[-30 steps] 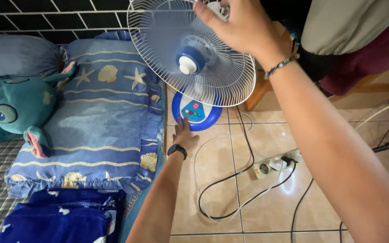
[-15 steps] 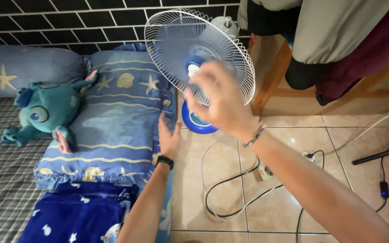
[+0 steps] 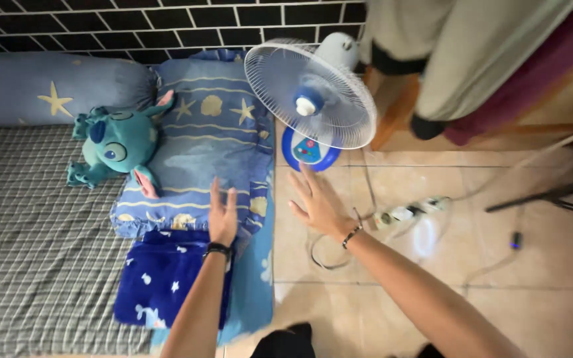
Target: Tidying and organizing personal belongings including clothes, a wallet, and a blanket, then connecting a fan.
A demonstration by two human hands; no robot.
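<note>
A white and blue standing fan (image 3: pixel 310 95) stands on the tiled floor beside a mattress, its round blue base (image 3: pixel 308 152) carrying coloured buttons. My right hand (image 3: pixel 318 202) hovers open above the floor just in front of the base, palm down, holding nothing. My left hand (image 3: pixel 222 216) is open too, fingers together, over the edge of a blue seashell pillow (image 3: pixel 197 156). A black watch sits on my left wrist and a bead bracelet on my right.
A teal plush toy (image 3: pixel 117 146) lies on the pillow, with a blue bolster (image 3: pixel 48 89) behind and a folded dark blue blanket (image 3: pixel 160 278) in front. A power strip (image 3: pixel 406 213) with cables lies on the tiles. Clothes hang at top right.
Both hands have drawn back from the fan toward me. The right hand dropped from the fan's grille to near the floor. The view has pulled back and shows more of the mattress.
</note>
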